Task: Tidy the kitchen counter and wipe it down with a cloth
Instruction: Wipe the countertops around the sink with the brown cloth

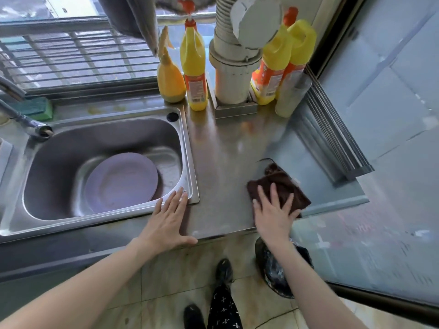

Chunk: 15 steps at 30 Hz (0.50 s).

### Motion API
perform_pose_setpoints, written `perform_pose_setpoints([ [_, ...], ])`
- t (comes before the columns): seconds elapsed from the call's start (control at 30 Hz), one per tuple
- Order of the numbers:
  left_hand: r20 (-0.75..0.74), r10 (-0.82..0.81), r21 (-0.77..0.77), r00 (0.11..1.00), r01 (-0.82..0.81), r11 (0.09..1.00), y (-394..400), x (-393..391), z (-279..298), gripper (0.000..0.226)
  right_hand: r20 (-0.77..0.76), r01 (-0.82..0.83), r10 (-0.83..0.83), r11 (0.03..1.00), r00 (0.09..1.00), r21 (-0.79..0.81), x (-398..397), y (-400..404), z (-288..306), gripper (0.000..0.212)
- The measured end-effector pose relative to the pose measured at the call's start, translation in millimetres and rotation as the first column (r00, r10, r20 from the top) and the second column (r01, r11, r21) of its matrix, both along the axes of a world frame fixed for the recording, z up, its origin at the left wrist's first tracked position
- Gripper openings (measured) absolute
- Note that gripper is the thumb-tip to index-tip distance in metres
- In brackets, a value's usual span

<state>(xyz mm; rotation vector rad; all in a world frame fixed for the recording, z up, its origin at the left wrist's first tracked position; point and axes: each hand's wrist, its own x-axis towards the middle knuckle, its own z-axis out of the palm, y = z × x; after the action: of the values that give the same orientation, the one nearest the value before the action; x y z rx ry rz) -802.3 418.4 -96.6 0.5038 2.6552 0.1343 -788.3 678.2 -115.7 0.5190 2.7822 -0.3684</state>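
Steel counter (228,162) fills the middle of the frame, scuffed and streaky, with orange-brown stains near the centre and along the back strip behind the sink. Sink (104,129) set into it at left, a purple plate (121,181) lying in the bowl, tap (28,124) reaching in from the left edge. Green sponge (35,106) on the back ledge, upper left. Barred window (78,58) across the top left.

Back edge, top centre: an orange spray bottle (169,84), a yellow bottle (193,67) just beside it, a white pipe (231,67), then two more yellow bottles (285,65) and a pale cylinder container (291,96). Rolled metal rack (332,138) runs along the counter's right edge. Tiled floor (190,269) at bottom, dark bag (278,269) below the counter's front edge.

Brown cloth (282,186) lies flat on the counter, lower right, close to the front edge and right corner. Right hand (273,210) presses on it, fingers straight and spread. Left hand (166,222) lies flat with fingers spread at the sink's front right corner, fingertips on the rim, thumb along the counter's front edge. Bare steel between the hands and back toward the bottles.
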Motion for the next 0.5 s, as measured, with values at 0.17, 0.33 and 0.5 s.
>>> perform_pose_setpoints([
  [0.17, 0.008, -0.050, 0.003, 0.999, 0.049, 0.999, 11.9, -1.1, -4.1, 0.129, -0.019, -0.385, 0.387, 0.920, 0.922, 0.078, 33.4, -58.8, -9.5, 0.051],
  [0.33, 0.010, -0.110, 0.029, 0.994, 0.110, 0.994, 33.6, -4.3, -9.5, 0.128, -0.045, -0.274, 0.278, 0.959, 0.960, 0.070, 43.7, 10.0, -13.2, 0.050],
  [0.5, -0.007, -0.152, 0.036, 0.988, 0.152, 0.988, 76.4, -16.4, -7.4, 0.131, 0.009, 0.057, -0.057, 0.996, 0.998, 0.062, 17.7, 114.0, -6.6, 0.051],
])
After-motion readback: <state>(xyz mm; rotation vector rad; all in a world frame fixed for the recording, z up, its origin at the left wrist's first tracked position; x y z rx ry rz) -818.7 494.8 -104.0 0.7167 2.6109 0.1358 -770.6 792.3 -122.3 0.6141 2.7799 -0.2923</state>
